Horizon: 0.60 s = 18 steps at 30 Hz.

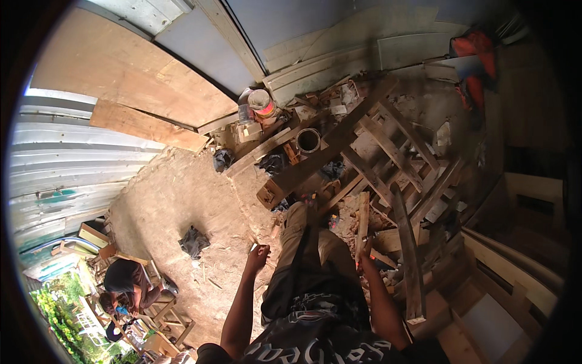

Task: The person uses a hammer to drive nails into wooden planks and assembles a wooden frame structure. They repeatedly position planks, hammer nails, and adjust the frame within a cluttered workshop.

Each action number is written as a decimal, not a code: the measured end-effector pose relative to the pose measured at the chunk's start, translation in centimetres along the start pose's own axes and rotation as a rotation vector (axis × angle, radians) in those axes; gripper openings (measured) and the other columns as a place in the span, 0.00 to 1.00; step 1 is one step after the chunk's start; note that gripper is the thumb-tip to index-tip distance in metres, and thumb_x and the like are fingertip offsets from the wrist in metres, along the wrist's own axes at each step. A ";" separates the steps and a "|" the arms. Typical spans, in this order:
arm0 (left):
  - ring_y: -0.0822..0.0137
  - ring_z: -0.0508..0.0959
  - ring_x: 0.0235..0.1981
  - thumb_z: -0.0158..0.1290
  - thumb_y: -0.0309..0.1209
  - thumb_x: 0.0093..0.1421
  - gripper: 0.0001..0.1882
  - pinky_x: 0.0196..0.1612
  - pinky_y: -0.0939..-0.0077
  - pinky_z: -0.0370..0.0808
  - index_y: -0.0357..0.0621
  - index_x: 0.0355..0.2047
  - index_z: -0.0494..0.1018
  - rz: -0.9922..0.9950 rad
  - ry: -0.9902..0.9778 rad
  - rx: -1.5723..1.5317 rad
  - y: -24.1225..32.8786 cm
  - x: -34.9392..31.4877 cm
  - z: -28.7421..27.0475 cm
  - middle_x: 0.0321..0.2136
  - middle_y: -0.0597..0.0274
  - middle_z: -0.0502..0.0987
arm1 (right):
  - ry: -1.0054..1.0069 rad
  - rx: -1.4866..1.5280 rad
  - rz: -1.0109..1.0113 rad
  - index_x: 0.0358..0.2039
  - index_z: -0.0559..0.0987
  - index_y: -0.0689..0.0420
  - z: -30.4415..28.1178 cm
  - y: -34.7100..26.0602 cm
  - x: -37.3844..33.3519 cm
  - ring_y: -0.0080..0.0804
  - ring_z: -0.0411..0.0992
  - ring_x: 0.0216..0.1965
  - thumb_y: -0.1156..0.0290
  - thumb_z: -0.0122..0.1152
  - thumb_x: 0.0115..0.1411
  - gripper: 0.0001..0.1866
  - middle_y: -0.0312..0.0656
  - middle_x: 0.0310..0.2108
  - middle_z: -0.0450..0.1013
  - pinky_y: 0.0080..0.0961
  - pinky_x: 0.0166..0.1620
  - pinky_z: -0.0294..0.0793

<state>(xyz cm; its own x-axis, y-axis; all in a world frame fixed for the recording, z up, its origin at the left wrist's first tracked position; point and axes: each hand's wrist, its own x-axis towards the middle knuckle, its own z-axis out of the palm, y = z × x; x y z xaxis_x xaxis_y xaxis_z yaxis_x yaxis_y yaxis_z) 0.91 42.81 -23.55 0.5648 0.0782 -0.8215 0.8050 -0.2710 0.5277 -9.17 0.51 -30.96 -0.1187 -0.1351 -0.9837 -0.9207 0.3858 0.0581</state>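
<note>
My left hand (259, 258) hangs beside my left leg with its fingers curled. A small pale thing shows at its fingertips, too small to name. On the other side, my right hand (367, 257) is low beside my right thigh. It overlaps the lower end of a narrow wooden strip (363, 213); whether it grips the strip I cannot make out, as its fingers are dark and partly hidden. Ahead of my legs a thick wooden beam (330, 148) slants up to the right. Wooden crosspieces (391, 148) lie beside it, above rubble.
Buckets (261, 103) stand by the wall, near an open round container (308, 140). A black plastic bag (194, 242) lies on the dirt floor (176, 194). A long plank (410, 261) juts out at my right. Another person (130, 284) bends over wooden frames at lower left.
</note>
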 end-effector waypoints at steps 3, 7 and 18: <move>0.68 0.79 0.32 0.53 0.44 0.64 0.21 0.36 0.73 0.76 0.34 0.43 0.72 -0.047 -0.012 0.079 -0.4 2.5 -0.5 0.30 0.55 0.80 | 0.072 -0.202 -0.053 0.31 0.66 0.55 -0.9 0.7 -0.6 0.29 0.58 0.14 0.51 0.44 0.69 0.20 0.35 0.14 0.54 0.33 0.20 0.62; 0.68 0.79 0.31 0.51 0.47 0.64 0.21 0.31 0.72 0.74 0.41 0.45 0.71 -0.074 -0.115 0.261 -2.9 7.9 -2.1 0.32 0.61 0.80 | 0.084 -0.161 -0.135 0.27 0.65 0.56 -0.8 2.2 -2.6 0.28 0.59 0.13 0.55 0.48 0.68 0.19 0.35 0.14 0.55 0.33 0.17 0.60; 0.66 0.80 0.32 0.50 0.43 0.64 0.22 0.34 0.73 0.76 0.34 0.46 0.72 0.005 -0.132 0.118 1.7 11.9 -1.6 0.35 0.53 0.80 | 0.031 -0.016 -0.319 0.23 0.69 0.55 9.7 2.1 -1.7 0.24 0.65 0.13 0.57 0.51 0.66 0.18 0.34 0.13 0.63 0.26 0.15 0.61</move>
<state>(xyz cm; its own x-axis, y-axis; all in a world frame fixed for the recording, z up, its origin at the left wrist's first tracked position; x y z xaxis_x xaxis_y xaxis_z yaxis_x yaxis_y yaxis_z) 9.31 44.81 -32.07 0.5337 -0.0480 -0.8443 0.7710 -0.3826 0.5091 -7.28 10.44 -30.83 0.1661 -0.2749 -0.9470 -0.9190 0.3050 -0.2497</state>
